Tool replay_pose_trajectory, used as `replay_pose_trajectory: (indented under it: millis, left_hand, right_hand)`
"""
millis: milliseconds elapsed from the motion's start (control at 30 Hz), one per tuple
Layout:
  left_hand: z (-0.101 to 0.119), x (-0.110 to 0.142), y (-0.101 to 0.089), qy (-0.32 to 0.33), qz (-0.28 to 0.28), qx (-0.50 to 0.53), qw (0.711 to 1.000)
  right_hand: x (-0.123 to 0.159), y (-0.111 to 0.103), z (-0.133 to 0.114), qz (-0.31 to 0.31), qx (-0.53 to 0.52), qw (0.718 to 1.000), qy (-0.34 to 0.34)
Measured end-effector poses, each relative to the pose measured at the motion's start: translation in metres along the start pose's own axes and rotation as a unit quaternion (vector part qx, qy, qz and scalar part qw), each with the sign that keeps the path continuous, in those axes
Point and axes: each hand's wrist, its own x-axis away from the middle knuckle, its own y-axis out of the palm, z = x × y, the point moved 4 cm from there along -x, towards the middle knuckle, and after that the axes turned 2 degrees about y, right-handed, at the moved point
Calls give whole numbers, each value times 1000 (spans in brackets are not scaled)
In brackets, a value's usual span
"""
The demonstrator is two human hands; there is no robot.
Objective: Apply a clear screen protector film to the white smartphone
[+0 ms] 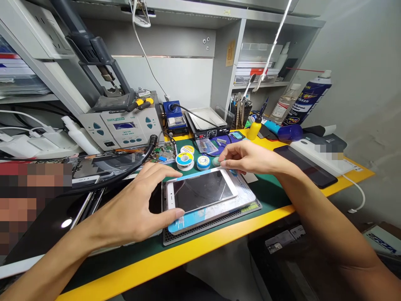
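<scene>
Fingers of your left hand spread about the left end of the white phone atop the blue-and-silver block, so brace it lightly, though what your right hand's bunched fingers pinch, if anything, I cannot tell.

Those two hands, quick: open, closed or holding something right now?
Left hand: open, spread around the left end of the white phone.
Right hand: fingers curled by the phone's far corner; whether gripping anything cannot be told.
</scene>
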Motion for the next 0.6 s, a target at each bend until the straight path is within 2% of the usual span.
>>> replay_pose_trajectory:
  millis: [200,400,600]
  left_hand:
    - [-1,2,4,60,-31,-52,996]
    - [-2,3,5,77,-31,-65,994]
    - [8,6,6,84,23,-49,995]
  right_hand:
    - [-2,2,0,28,29,999,-18]
    - [-3,4,-1,45,41,998,-28]
    - [-4,6,0,45,52,997,-22]
